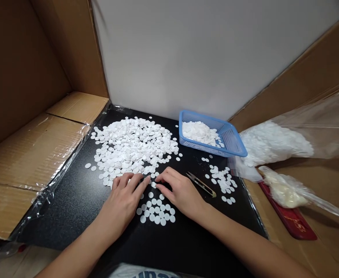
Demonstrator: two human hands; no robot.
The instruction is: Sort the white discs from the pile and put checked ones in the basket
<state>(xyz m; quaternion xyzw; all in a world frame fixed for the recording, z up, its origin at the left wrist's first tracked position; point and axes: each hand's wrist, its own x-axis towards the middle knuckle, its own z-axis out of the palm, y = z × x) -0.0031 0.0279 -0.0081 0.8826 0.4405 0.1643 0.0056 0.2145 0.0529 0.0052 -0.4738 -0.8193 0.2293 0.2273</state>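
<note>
A large heap of small white round discs (134, 143) is spread over the black tabletop (68, 204). At the heap's near edge, my left hand (125, 197) rests palm down with its fingers apart, the fingertips touching discs. Opposite it, my right hand (182, 191) is open, thumb and index finger apart, beside a few discs lying between the two hands. Closer to me, a smaller group of discs (157, 210) lies mostly flat in a single layer. Thread snips (201, 184) lie just right of my right hand.
A blue plastic basket (209, 148) holding more discs stands at the back right. Scattered discs (223, 179) lie in front of it. Further right are a clear bag of white pieces (276, 143), a bag with yellowish contents (287, 191) and a red object (298, 226). Cardboard (27, 143) borders the left.
</note>
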